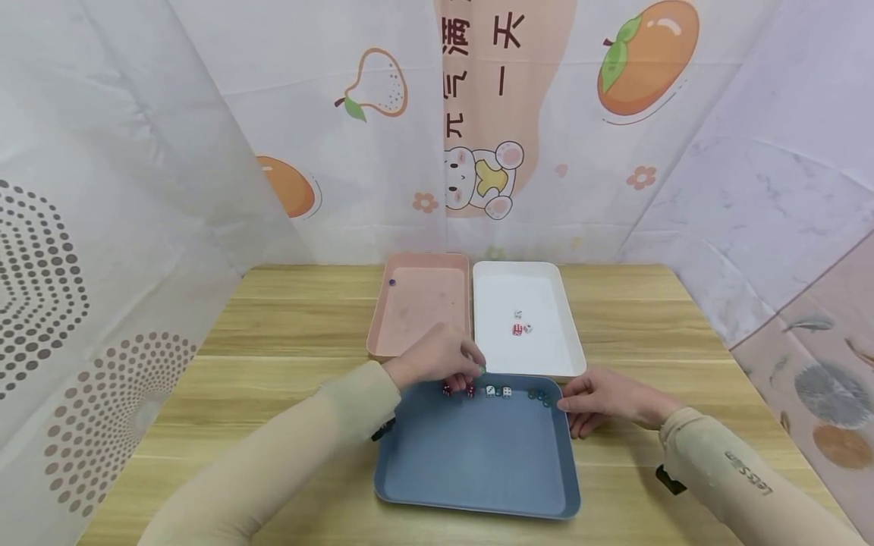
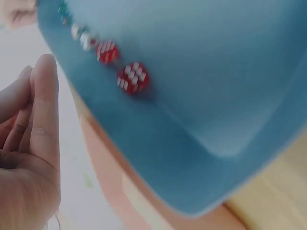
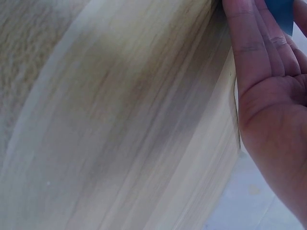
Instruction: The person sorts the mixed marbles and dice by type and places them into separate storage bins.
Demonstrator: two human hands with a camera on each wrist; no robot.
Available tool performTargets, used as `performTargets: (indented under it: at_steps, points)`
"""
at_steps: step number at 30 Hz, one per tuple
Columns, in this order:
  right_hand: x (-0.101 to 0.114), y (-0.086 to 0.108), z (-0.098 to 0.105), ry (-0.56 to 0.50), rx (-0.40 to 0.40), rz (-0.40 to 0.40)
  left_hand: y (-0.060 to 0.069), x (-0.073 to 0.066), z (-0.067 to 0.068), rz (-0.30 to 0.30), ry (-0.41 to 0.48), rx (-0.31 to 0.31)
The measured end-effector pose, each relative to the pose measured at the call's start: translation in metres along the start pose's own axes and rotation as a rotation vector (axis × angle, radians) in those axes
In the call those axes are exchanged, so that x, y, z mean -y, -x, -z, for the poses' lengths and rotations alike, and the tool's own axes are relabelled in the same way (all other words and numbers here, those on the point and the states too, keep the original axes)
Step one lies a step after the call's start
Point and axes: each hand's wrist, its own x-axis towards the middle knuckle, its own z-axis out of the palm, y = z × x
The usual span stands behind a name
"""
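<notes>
My left hand (image 1: 442,356) is above the far edge of the blue tray (image 1: 478,455), pinching a small greenish glass bead (image 1: 481,370) at its fingertips; in the left wrist view the bead cannot be made out. Below it, along the tray's far side, sit red dice (image 2: 133,78), white dice (image 1: 507,392) and several blue-green beads (image 1: 541,395) toward the right corner. My right hand (image 1: 608,398) grips the tray's right rim near that corner, thumb on the rim and fingers outside it.
Behind the blue tray stand a pink tray (image 1: 426,262) with one dark blue bead (image 1: 392,283) and a white tray (image 1: 526,277) holding a red die (image 1: 517,330) and two whitish dice (image 1: 528,328). All rest on a wooden table (image 1: 293,334) before a printed curtain (image 1: 382,167).
</notes>
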Motion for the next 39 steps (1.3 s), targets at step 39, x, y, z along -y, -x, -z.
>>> performTargets:
  at_steps: [39]
  points:
    - [-0.002,-0.001,0.002,-0.019,0.011,-0.002,-0.08,0.059,0.097,0.181,0.322,-0.385]
